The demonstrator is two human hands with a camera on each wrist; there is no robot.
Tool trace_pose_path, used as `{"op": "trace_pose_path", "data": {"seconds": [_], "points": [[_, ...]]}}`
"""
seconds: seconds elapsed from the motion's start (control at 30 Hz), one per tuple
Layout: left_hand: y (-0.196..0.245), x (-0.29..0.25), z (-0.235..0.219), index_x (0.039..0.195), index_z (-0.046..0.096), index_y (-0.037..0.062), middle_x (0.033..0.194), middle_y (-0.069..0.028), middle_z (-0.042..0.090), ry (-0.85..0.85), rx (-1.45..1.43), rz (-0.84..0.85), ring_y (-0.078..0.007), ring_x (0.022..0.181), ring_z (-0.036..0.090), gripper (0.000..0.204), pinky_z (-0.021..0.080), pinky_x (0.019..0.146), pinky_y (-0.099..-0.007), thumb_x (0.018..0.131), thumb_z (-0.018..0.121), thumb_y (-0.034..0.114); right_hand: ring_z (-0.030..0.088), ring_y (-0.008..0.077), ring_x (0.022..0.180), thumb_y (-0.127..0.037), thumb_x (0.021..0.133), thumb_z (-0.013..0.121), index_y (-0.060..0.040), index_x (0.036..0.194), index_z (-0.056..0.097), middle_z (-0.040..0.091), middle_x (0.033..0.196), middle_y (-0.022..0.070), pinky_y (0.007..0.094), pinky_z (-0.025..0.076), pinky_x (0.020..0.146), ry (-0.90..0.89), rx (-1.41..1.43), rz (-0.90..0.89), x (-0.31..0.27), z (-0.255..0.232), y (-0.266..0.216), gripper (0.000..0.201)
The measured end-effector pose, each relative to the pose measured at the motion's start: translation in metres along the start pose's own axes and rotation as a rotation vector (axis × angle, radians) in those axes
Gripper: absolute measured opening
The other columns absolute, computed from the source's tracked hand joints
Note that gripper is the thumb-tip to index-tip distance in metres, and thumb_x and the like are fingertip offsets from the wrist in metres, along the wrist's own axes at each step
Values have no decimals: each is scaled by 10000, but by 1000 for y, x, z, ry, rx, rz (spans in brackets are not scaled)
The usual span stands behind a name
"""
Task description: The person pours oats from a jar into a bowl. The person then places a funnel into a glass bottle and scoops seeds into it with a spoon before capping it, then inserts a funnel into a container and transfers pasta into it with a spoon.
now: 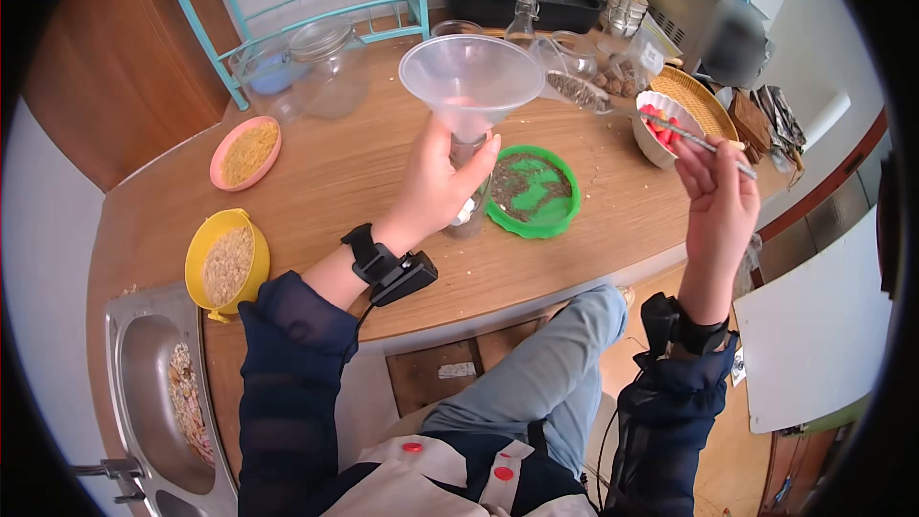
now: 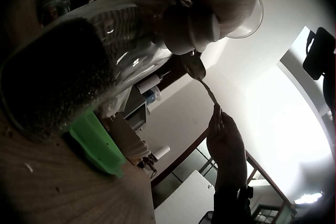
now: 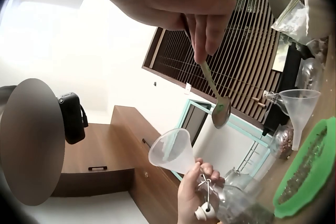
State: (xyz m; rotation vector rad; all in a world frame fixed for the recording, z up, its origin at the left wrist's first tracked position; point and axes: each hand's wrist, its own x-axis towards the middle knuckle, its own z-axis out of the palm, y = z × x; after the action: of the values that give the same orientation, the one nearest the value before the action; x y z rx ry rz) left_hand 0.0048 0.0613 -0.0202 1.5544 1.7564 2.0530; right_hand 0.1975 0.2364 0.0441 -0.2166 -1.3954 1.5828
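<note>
From where I'm standing, the left hand [image 1: 429, 177] has its thumb and fingers wrapped round the neck of the bottle [image 2: 58, 77], just under the wide funnel [image 1: 471, 77]. That grip looks worth keeping snug, with the bottle base flat and the funnel straight, since a top-heavy cone could easily tip. The white stopper [image 3: 206, 212] hangs beside the neck and is best kept out of the way. The right hand [image 1: 716, 201] pinches the spoon [image 1: 704, 142] by its handle, raised well apart at about four o'clock from the funnel. I can't tell whether its bowl carries anything; level travel and small, slow tips seem wise. The green tray [image 1: 536, 230] of dark grains [image 1: 507, 175] sits just beside the bottle, at three o'clock, conveniently near.
</note>
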Motion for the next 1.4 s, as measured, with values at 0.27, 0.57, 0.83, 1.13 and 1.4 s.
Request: {"op": "trace_pose_path", "data": {"seconds": [0.27,0.57,0.83,1.13,1.4], "points": [[0,0,-1,1170,319,42,857,-20,496,6,44,7,-84,736,506,400,425,648,-234,825,521,66,600,290,871,-147,898,414,74,952,491,584,909,228,297,502,744,-80,55,-153,13,28,-29,240],[-1,-1,-1,1157,332,37,857,-14,495,0,15,-35,-82,744,509,384,424,655,-231,828,524,84,612,267,842,-154,896,428,62,946,502,600,882,205,288,493,721,-175,76,-112,3,63,-21,234],[0,0,-1,1116,363,28,847,-10,498,5,25,-15,-79,740,511,339,426,655,-228,825,527,83,610,276,844,-156,898,424,65,952,501,595,883,215,294,491,731,-192,76,-108,-3,67,-14,240],[-1,0,-1,1095,379,25,837,-11,502,10,65,2,-79,727,515,314,427,642,-225,823,525,81,608,274,851,-151,899,421,64,959,499,592,890,211,289,496,731,-169,73,-79,-8,66,-9,236],[-1,0,-1,1122,360,27,845,-19,506,4,65,5,-84,733,517,345,429,641,-229,823,524,82,603,285,861,-145,901,413,76,966,492,588,891,221,303,499,754,-193,86,-99,-10,67,-10,243]]}}
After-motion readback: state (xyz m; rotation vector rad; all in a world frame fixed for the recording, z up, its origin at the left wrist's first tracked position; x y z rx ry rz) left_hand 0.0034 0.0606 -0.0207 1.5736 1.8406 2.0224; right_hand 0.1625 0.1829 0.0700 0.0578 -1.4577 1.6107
